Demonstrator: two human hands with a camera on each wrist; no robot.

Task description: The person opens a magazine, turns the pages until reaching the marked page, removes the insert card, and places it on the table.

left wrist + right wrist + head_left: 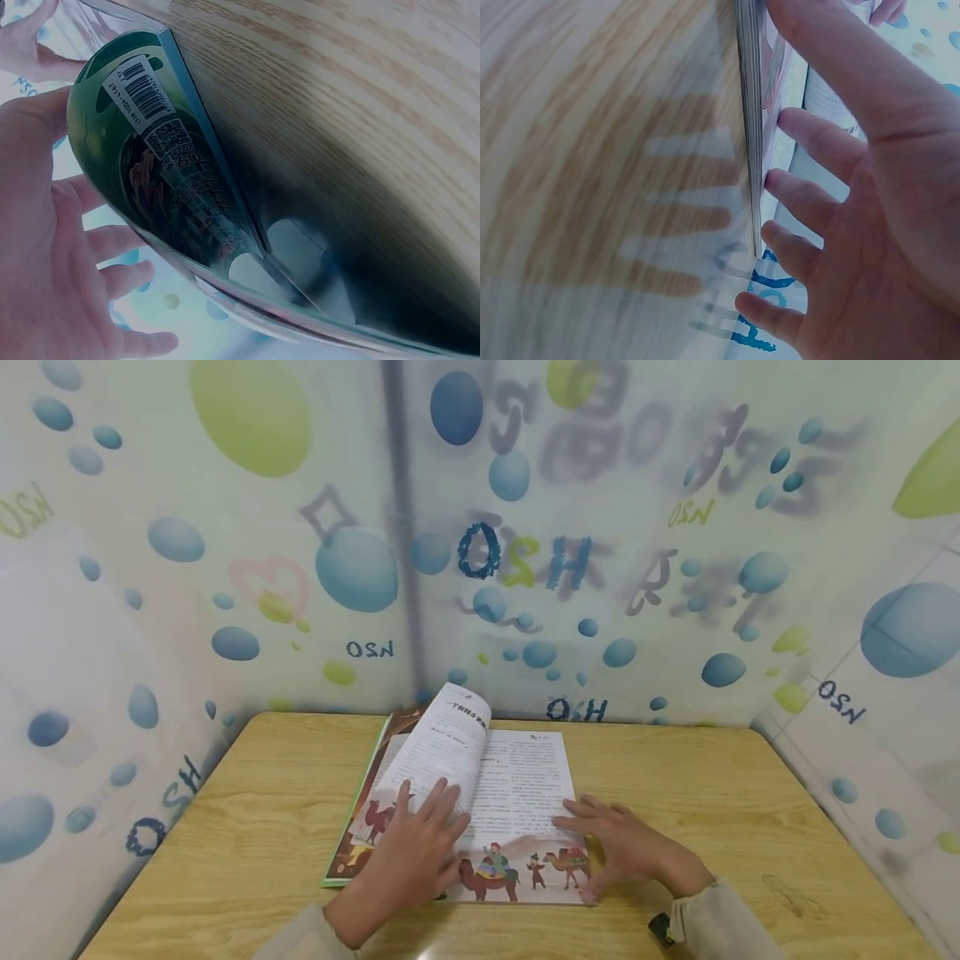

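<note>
An open magazine (pixel 517 777) lies on the table, with rows of text and drawings of camels and people along its lower part. Its left-hand leaves (pixel 450 727) curve up from the spine, over a brown page beneath. My left hand (pixel 420 847) rests on these leaves with fingers spread. In the left wrist view, a green cover with a barcode label (pixel 142 94) bends upward beside that hand. At the right-hand page's outer edge is my right hand (pixel 626 843), its thumb by the lower corner and its fingertips on the margin. The right wrist view shows its fingers (pixel 810 199) apart along the page edge.
The light wooden table (pixel 675 768) extends to both sides of the magazine. Behind it and at the sides stand pale walls (pixel 637 468) printed with blue and green drops and lettering. A small black object (pixel 662 930) sits by the right sleeve.
</note>
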